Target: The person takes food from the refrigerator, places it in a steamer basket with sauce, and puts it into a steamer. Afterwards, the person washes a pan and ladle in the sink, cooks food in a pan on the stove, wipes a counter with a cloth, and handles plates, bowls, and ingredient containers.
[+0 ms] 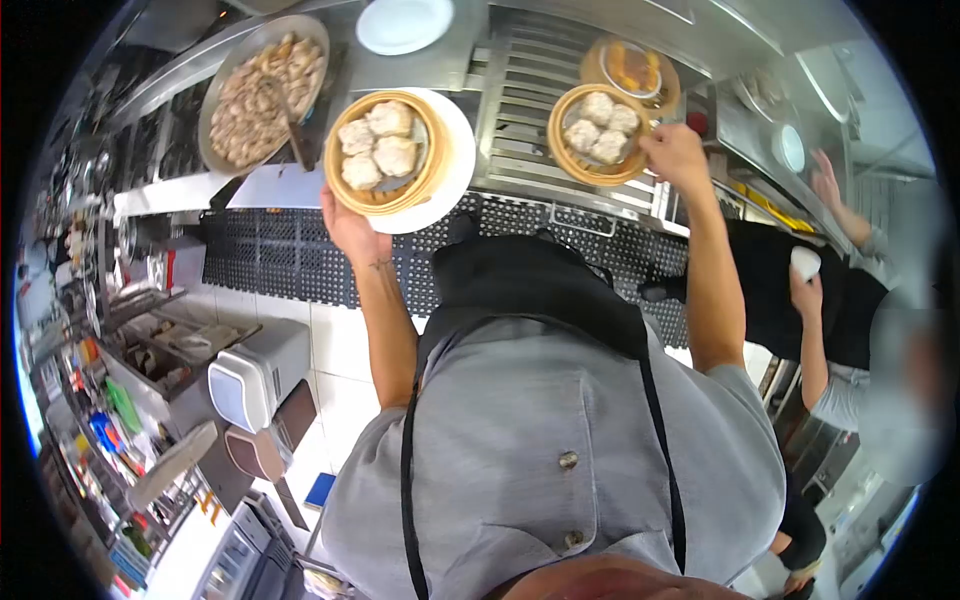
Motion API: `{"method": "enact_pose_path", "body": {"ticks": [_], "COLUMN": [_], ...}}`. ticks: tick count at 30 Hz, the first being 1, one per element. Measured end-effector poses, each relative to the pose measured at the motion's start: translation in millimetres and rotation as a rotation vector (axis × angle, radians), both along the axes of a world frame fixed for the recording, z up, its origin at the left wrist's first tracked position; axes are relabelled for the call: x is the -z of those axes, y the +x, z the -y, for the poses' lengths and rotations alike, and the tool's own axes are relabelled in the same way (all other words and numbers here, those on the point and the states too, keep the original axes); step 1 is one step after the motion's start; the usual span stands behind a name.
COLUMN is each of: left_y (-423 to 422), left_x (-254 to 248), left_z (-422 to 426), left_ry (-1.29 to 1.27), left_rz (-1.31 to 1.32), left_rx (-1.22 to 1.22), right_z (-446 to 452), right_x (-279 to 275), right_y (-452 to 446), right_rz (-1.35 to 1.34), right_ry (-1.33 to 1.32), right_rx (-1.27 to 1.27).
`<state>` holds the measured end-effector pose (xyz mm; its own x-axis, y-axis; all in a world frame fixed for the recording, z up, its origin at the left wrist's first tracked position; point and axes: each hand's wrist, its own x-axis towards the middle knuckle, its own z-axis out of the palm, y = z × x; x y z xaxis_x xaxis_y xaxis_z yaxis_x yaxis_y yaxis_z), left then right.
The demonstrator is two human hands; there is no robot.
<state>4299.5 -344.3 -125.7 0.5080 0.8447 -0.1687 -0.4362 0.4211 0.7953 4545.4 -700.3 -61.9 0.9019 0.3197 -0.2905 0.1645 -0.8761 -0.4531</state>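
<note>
My left hand (352, 228) is closed on the lower left edge of a white plate (457, 165). On that plate rests a round bamboo steamer basket (432, 180) with several pale dumplings (390, 120) inside. To the right, my right hand (678, 155) pinches the rim of a second bamboo steamer basket (600, 179), which also contains several dumplings (608, 147). This basket is over the slatted metal grate (520, 110); whether it touches the grate I cannot tell. Partly behind it is another steamer basket (664, 92) with orange-brown food in a bowl.
A large oval pan (213, 100) of chopped food with a utensil stands at the upper left. Behind the counter's middle lies an empty white plate (405, 25). At my right a co-worker in a black apron (765, 290) holds a small white cup (805, 263).
</note>
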Motion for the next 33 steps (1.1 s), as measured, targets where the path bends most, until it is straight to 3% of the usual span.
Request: {"method": "enact_pose_path", "body": {"ticks": [4, 10, 13, 16, 26, 31, 33], "left_y": [3.1, 10.4, 17.0, 15.9, 8.2, 8.9, 10.1], "left_x": [-1.3, -10.4, -9.1, -19.3, -33.3, -29.2, -31.7], "left_z": [-3.9, 0.0, 2.0, 4.5, -2.8, -7.1, -9.7], "left_ry": [-0.019, -0.028, -0.047, -0.088, -0.114, -0.069, -0.085], "left_rz": [0.027, 0.007, 0.049, 0.105, 0.082, 0.066, 0.053], "left_rx": [0.001, 0.031, 0.056, 0.044, 0.035, 0.053, 0.065], "right_z": [-46.0, -153.9, -195.1, -221.0, -225.2, -224.3, -223.2], "right_x": [-73.1, -136.4, -133.4, -124.5, -112.6, -101.4, -98.8], "right_y": [-7.0, -35.7, -47.2, -55.8, -79.9, -90.6, -87.1], "right_rz": [-0.042, -0.117, -0.201, -0.184, -0.134, 0.144, 0.115], "right_ry": [0.273, 0.321, 0.361, 0.236, 0.297, 0.340, 0.345], "right_rx": [0.064, -0.306, -0.424, -0.466, -0.457, -0.407, -0.403]}}
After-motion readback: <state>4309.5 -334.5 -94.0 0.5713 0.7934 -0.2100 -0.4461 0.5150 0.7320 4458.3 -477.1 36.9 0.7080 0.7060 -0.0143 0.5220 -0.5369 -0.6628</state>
